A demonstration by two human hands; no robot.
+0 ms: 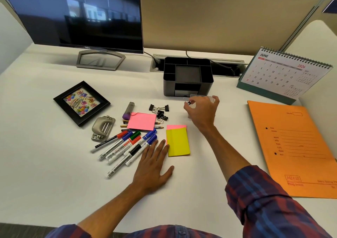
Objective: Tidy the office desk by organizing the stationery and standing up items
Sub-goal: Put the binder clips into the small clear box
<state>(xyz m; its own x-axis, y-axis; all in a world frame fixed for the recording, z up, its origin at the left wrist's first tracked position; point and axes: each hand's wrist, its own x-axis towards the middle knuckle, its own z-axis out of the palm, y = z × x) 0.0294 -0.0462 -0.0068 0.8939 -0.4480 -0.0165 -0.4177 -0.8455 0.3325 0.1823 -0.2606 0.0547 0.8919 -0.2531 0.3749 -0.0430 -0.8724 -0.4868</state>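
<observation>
My right hand hovers just in front of the black desk organizer and pinches a small binder clip between thumb and fingers. A clear plastic piece shows behind that hand. My left hand lies flat on the desk, fingers straight, touching the markers and the edge of the yellow sticky notes. Several black binder clips lie in a heap beside a pink sticky pad. A picture frame lies flat at the left.
A metal hole punch and a grey-purple highlighter lie near the frame. Pencils poke out under the pink pad. An orange file folder lies at the right, a desk calendar stands behind it, and a monitor stands at the back left.
</observation>
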